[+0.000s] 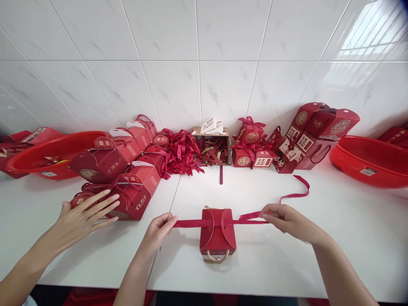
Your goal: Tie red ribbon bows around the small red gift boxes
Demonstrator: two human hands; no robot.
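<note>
A small red box (218, 238) with rope handles stands on the white table in the middle. A red ribbon (193, 223) runs through the slots of its top flaps and out to both sides. Left of the box, my left hand (159, 229) pinches one end of the ribbon between thumb and fingers. On the right, my right hand (282, 217) is closed on the other side of the ribbon, whose loose tail (301, 193) curls on the table behind it.
Another person's hand (84, 214) reaches toward stacked red boxes (134, 195) at the left. Along the wall are a ribbon pile (181, 153), a cardboard box (228, 144) and more gift boxes (318, 140). Red basins (366, 165) stand at both sides.
</note>
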